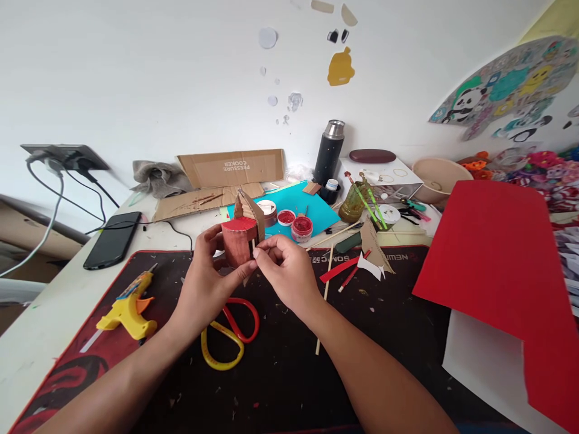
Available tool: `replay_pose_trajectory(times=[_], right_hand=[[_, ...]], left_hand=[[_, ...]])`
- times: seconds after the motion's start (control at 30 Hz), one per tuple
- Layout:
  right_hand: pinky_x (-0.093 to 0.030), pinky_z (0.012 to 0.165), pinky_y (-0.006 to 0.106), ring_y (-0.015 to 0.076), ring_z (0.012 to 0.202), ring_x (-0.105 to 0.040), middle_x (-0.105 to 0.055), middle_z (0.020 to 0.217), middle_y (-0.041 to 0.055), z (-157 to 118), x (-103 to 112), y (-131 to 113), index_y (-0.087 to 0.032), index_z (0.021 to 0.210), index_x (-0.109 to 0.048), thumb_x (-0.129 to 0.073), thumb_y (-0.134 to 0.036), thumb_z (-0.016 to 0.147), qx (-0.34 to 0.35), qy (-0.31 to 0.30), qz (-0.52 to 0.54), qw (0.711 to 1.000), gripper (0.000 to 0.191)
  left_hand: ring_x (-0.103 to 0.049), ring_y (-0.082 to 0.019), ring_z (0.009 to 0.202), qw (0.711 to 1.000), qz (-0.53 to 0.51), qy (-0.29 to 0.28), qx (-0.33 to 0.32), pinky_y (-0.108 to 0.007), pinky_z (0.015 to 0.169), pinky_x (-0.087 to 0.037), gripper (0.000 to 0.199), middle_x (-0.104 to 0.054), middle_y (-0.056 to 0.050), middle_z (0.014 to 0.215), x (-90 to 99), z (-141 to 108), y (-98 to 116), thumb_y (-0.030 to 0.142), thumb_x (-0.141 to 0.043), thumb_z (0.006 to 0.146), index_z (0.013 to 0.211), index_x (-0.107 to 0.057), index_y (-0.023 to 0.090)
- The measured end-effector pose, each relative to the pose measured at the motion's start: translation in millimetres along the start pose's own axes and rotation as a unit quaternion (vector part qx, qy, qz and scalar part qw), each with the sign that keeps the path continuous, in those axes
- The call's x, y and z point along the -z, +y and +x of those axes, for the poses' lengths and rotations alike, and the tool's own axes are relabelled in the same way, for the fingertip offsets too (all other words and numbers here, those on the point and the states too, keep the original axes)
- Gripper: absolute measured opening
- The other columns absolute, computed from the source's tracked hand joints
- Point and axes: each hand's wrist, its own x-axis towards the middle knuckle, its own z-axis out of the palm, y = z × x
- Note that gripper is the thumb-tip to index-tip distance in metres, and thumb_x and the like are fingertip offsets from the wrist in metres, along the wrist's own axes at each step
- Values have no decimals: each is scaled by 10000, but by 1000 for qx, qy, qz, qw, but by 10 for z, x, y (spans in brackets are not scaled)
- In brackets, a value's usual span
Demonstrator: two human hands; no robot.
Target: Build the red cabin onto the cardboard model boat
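My left hand [210, 265] is wrapped round a small red-painted cardboard model [238, 242], holding it above the dark mat. A brown corrugated cardboard piece [251, 208] stands up at the model's back and right side. My right hand [283, 259] pinches at the model's right side, where a short pale strip [254, 244] shows by the fingertips. Whether the fingers hold that strip or only press on it, I cannot tell. Below the hands lie scissors [226, 343] with one red and one yellow handle loop; their blades are mostly hidden.
A yellow glue gun [131, 307] lies on the mat [289, 386] at left, near a black phone [113, 240]. Red paint pots [301, 228] stand on blue paper [283, 202]. A thin stick [324, 301], paper scraps [371, 266] and red sheet [493, 259] lie to the right.
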Motion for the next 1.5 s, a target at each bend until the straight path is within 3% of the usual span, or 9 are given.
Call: replay_pose_trajectory(times=[0.5,0.9,1.13,1.5], right_hand=[[-445,539,262,149,559,-610,-633,629,-44,6,17,-20,-218,872,-681,-699,-363,904,-23,-23,64,997,150],[-485,580,279,153,575,-606,-643,642,-39,-6,-1,-9,-222,862,-675,-700,-333,912,17,-5,38,999,124],[-493,594,283,154,572,-609,-648,641,-37,-10,1,-2,-221,863,-670,-691,-335,921,23,-7,18,1000,130],[-476,595,288,156,585,-602,-639,654,-37,-16,-9,10,-232,862,-661,-682,-349,930,24,-3,6,1000,138]], left_hand=[[-723,-382,1253,999,-30,-11,2,-572,971,-657,900,-653,-191,1460,21,11,-56,545,-952,745,1444,-475,238],[-762,-354,1167,998,29,35,-44,-543,918,-690,865,-644,-162,1401,15,-46,-31,485,-957,749,1429,-478,245],[-789,-338,1092,998,31,30,-36,-506,843,-710,847,-654,-154,1391,24,-42,-27,484,-952,759,1424,-483,248],[-768,-357,1154,999,30,24,-29,-512,877,-699,832,-662,-148,1385,15,-46,6,524,-942,765,1409,-489,255]])
